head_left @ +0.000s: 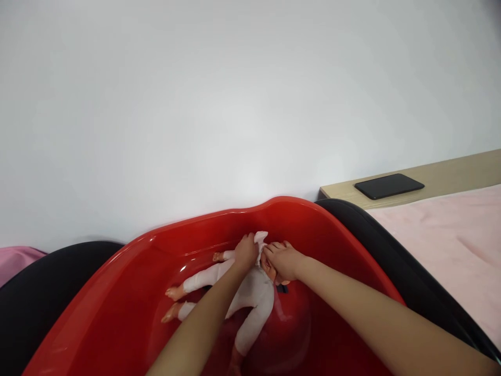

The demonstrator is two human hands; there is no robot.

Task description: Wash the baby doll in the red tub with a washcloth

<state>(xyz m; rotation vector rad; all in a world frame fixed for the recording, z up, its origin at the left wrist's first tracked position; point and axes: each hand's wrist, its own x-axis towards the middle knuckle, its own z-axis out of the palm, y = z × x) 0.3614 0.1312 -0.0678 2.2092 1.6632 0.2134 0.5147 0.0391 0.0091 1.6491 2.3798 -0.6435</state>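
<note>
A baby doll [254, 292] with white-clothed body and limbs lies in a red tub [344, 250], its bare feet toward the left. My left hand [246, 251] is closed around a small pale cloth [261, 239] by the doll's neck and face. On the other side, my right hand [285, 261] is curled over the doll's head, with its fingertips close to the cloth. Most of the head is hidden under that hand. My left forearm crosses over the doll's legs and hides part of them.
Behind the tub rises a plain white wall [219, 104]. A black tablet-like slab [389, 186] lies on a wooden ledge [462, 169] at the right, beside a pink cloth surface [450, 235]. Black padded edges [50, 287] flank the tub, and pink fabric [18, 261] shows far left.
</note>
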